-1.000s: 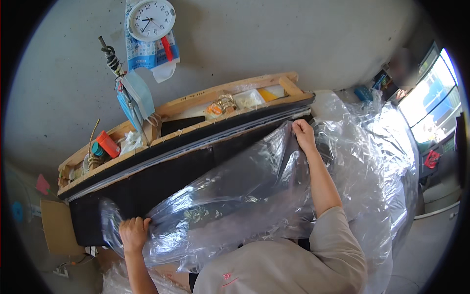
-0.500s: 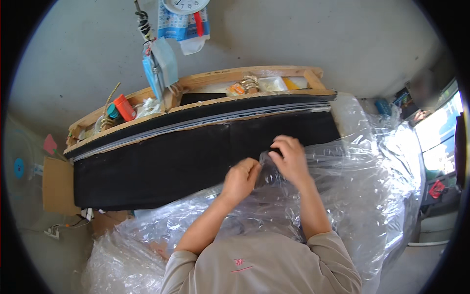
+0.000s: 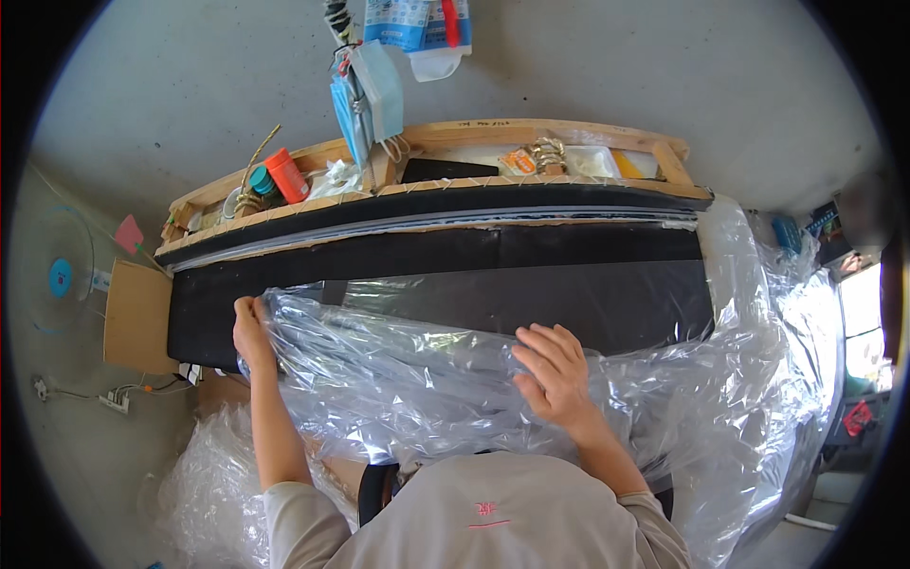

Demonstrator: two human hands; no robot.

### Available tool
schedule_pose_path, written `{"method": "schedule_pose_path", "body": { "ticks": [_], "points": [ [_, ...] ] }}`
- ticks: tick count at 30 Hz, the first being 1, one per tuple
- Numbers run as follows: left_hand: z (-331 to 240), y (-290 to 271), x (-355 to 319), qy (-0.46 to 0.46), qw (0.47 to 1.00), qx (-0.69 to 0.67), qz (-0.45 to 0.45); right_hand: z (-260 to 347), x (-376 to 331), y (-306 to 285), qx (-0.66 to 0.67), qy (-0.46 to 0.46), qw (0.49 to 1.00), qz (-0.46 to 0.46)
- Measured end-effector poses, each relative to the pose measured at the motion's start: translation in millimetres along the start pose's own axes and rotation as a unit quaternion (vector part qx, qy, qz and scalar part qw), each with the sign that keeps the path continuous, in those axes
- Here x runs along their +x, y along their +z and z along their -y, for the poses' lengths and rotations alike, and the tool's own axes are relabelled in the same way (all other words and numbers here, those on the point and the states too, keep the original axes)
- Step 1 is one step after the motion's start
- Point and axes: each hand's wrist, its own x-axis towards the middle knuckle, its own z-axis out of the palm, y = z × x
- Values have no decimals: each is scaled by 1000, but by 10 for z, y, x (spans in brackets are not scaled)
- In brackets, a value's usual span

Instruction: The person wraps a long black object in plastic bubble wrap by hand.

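Two bare forearms reach forward from a grey-beige shirt (image 3: 483, 541) with a small red mark on its back; the left hand (image 3: 252, 334) is clenched on the gathered edge of a clear plastic film (image 3: 408, 379), thumb and fingers closed at its left end; the right hand (image 3: 559, 379) is spread over the film farther right, its fingers slightly bent, apart and gripping nothing, though whether the fingertips press on it I cannot tell.

The film lies crumpled across the near part of a black work surface (image 3: 223, 299), with a smoother sheet of it stretching back over the black; it runs on at the right into a large glossy heap (image 3: 796, 351), and more clear plastic (image 3: 213, 484) is bunched low at the left; an open cardboard box (image 3: 137, 318) stands against the surface's left end.

Beyond, a pale strip (image 3: 427, 224) runs along the back of the black surface; behind it a wooden frame (image 3: 455, 136) holds a tilted red-orange bottle (image 3: 287, 175), a teal lid (image 3: 260, 179), an orange packet (image 3: 518, 161) and a white tray (image 3: 592, 162); blue face masks (image 3: 379, 90) hang above, before a grey wall (image 3: 588, 66).
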Motion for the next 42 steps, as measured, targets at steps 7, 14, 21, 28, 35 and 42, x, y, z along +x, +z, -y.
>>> {"method": "schedule_pose_path", "body": {
  "ticks": [7, 14, 21, 28, 35, 42],
  "points": [
    [410, 238, 299, 30, 999, 0, 11, 410, 592, 283, 242, -4, 924, 296],
    [938, 36, 486, 24, 997, 71, -22, -549, -351, -1911, -63, 374, 915, 134],
    [1059, 187, 551, 32, 998, 46, -24, -958, 659, -2382, -660, 50, 745, -78],
    [1685, 21, 665, -79, 989, 123, -6, -653, -1252, -1011, -339, 132, 913, 185],
    [1610, -63, 671, -81, 989, 123, 15, -1005, -2103, -1506, -217, 417, 883, 16],
    [2035, 160, 792, -131, 982, 137, -9, -1221, -266, -1112, -336, 257, 906, 23]
  ]
}}
